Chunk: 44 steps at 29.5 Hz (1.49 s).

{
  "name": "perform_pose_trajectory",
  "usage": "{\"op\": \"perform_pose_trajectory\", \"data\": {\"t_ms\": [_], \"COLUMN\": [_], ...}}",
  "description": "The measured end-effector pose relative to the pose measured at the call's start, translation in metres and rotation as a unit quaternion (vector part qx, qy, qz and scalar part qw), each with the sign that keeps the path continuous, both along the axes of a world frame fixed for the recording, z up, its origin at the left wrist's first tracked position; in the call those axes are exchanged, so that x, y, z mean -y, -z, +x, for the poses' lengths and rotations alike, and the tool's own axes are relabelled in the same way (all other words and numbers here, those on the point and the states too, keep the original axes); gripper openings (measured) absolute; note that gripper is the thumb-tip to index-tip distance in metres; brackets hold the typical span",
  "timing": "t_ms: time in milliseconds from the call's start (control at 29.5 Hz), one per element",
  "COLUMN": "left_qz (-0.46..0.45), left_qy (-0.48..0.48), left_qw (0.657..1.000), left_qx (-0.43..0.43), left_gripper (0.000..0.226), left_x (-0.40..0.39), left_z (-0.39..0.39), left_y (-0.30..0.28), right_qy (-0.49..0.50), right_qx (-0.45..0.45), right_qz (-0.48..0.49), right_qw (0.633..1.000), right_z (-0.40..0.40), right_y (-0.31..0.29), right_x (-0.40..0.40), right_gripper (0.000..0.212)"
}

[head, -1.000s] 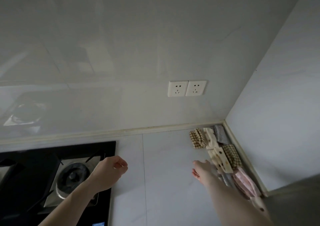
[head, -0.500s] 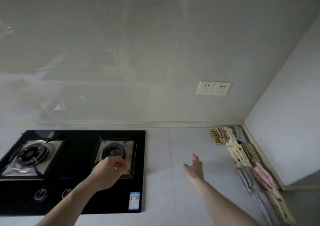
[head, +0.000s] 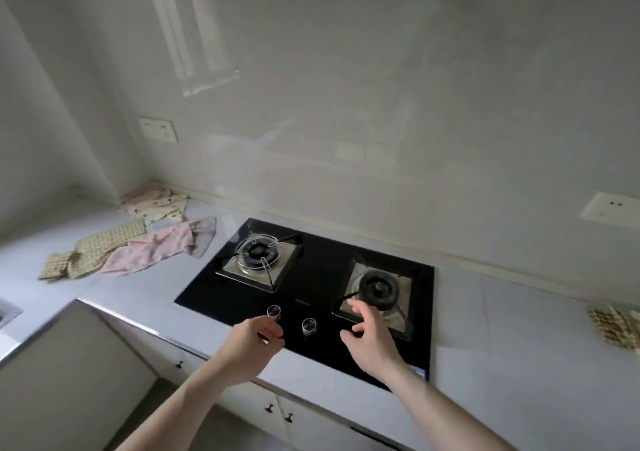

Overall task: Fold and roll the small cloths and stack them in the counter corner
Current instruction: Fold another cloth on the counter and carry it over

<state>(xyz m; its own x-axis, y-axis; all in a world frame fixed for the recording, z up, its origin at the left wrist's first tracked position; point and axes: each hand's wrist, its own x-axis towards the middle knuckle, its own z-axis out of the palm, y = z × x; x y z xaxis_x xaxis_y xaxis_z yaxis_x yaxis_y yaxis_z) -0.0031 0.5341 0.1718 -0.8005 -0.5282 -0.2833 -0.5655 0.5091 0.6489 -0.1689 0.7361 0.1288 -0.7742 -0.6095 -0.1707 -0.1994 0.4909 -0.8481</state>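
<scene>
Several loose cloths lie on the counter at the left: a checked cloth [head: 93, 248], a pink cloth [head: 152, 249] overlapping it, a grey sheer cloth [head: 203, 237] and a cream patterned cloth [head: 156, 206] in the far left corner. At the right edge a rolled checked cloth [head: 614, 326] shows partly. My left hand [head: 252, 343] hovers over the hob's front edge with fingers loosely curled, holding nothing. My right hand [head: 370, 338] hangs over the hob with relaxed fingers, also holding nothing.
A black two-burner gas hob [head: 311, 277] with two knobs [head: 308, 326] sits in the white counter [head: 138, 298] under my hands. A sink edge [head: 8, 312] shows at far left. Wall sockets [head: 611, 208] sit at right; cabinet doors lie below.
My view has swung left from the right counter corner to the hob and the loose cloths. Both hands moved with it, away from the rolled cloths, and hold nothing.
</scene>
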Motion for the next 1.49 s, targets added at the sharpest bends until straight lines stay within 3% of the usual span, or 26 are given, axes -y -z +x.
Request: {"op": "perform_pose_trajectory", "data": {"t_ms": [372, 812, 1151, 1320, 1490], "left_qz": [-0.013, -0.052, -0.035, -0.068, -0.087], "left_qy": [-0.167, -0.274, -0.190, -0.079, 0.053], "left_qw": [0.985, 0.960, 0.977, 0.982, 0.967], "left_qx": [-0.037, 0.017, 0.096, 0.158, 0.232], "left_gripper": [0.012, 0.012, 0.019, 0.046, 0.059], "left_x": [0.144, 0.343, 0.472, 0.538, 0.589], "left_z": [0.119, 0.190, 0.149, 0.104, 0.077], "left_y": [0.005, 0.007, 0.055, 0.089, 0.117], "right_qy": [-0.188, -0.294, -0.295, -0.230, -0.135], "right_qx": [-0.003, 0.017, 0.005, 0.010, 0.027], "right_qz": [0.003, 0.024, 0.065, 0.094, 0.112], "right_qw": [0.982, 0.955, 0.953, 0.969, 0.984], "right_z": [0.056, 0.091, 0.082, 0.077, 0.099], "right_y": [-0.007, -0.001, 0.011, 0.026, 0.032], "right_x": [0.205, 0.449, 0.521, 0.544, 0.573], "right_gripper": [0.057, 0.055, 0.052, 0.051, 0.048]}}
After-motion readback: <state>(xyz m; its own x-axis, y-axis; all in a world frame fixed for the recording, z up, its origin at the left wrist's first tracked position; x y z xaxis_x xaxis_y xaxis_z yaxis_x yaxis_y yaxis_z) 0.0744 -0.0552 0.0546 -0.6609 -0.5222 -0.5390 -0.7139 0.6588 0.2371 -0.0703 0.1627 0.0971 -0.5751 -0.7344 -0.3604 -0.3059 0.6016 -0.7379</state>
